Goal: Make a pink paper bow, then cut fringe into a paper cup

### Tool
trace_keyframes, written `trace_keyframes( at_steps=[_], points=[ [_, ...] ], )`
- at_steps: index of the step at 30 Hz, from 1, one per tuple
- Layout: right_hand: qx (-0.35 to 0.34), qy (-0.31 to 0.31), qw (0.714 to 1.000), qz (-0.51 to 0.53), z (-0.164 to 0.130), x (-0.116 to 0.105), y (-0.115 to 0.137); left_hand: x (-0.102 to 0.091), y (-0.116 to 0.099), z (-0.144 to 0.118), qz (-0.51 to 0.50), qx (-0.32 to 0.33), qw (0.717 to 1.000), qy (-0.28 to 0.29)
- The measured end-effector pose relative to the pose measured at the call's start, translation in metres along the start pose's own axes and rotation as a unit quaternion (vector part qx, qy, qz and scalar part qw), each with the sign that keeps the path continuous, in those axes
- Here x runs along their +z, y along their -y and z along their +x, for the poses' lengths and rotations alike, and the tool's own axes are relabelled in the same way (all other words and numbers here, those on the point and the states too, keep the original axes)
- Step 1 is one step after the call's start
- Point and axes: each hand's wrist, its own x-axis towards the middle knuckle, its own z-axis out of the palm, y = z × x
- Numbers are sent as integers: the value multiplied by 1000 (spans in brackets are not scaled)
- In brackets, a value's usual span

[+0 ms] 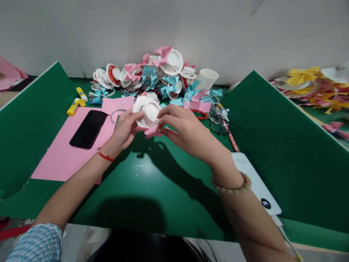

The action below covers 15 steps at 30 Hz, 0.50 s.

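Held above the green table is a white paper-cup flower (pixel 151 112) with a fringed rim and a pink paper bow (pixel 153 131) at its lower edge. My left hand (pixel 125 128) grips the flower's left side, thumb lying on the white paper. On the other side, my right hand (pixel 181 127) has its fingers bent together at the bow, pinching the pink paper. Just behind the flower lies a heap of similar cup flowers (pixel 174 62) with pink and blue bows.
Pink paper sheets (pixel 58 160) and a black phone (pixel 88 129) lie left, with yellow glue sticks (pixel 73 107) behind. Stacked paper cups (pixel 206 78), scissors (pixel 200 114), glasses (pixel 218 125) and a white device (pixel 256 182) are on the right. Green partitions (pixel 294 153) stand on both sides.
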Motion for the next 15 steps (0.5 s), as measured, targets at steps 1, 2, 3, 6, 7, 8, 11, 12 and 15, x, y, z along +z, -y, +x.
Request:
trace_keyframes(
  at_steps=[1, 2, 3, 6, 7, 8, 11, 12, 15],
  points=[
    [8, -7, 1000, -23, 2, 5, 1, 2, -1, -2, 8, -3, 1000, 4],
    [15, -12, 999, -40, 3, 9, 2, 5, -1, -4, 14, -5, 1000, 5],
    [20, -17, 998, -50, 4, 12, 3, 6, -2, -6, 18, -5, 1000, 3],
    [34, -26, 998, -54, 5, 14, 3, 10, -1, -8, 16, -1, 1000, -10],
    [39, -28, 998, -52, 5, 14, 3, 10, -1, -8, 13, -2, 1000, -13],
    [43, -29, 997, -50, 5, 14, 3, 11, 0, -8, 8, -3, 1000, -16],
    [51, -35, 997, -52, 5, 13, 3, 12, 0, -8, 9, -5, 1000, -20],
    [51, -38, 996, -54, 5, 13, 2, 12, 0, -9, 17, -3, 1000, -23],
    [45, -45, 996, -60, 4, 14, 2, 14, -1, -10, 46, 2, 999, -28]
  ],
)
